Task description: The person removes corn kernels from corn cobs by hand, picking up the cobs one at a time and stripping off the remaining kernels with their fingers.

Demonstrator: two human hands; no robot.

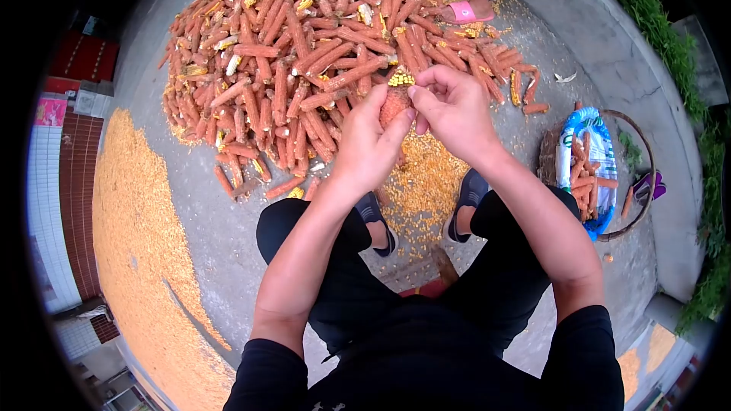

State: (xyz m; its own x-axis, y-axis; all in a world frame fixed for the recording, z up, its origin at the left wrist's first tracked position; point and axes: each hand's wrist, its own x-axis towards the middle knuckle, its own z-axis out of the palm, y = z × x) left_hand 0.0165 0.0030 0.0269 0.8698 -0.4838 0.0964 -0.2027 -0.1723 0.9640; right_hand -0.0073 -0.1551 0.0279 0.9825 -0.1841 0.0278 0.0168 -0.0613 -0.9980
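Observation:
A reddish corn cob point(394, 104) is held up in front of me, with a patch of yellow kernels left at its far end. My left hand point(371, 137) is wrapped round the cob's near part, thumb along its side. At the kernels, my right hand point(454, 110) presses thumb and fingers against the cob's upper right side. Below both hands, loose corn kernels point(426, 190) lie scattered on the ground between my shoes. Just beyond my hands rises a large pile of corn cobs point(282, 53), mostly bare, some with a few kernels.
At right stands a basket point(566, 154) with a hooped handle and a blue-and-white lining, holding several cobs. A wide spread of kernels point(141, 243) covers the ground at left. Another person's foot in a pink sandal point(466, 11) is beyond the pile. Green plants point(647, 19) line the right edge.

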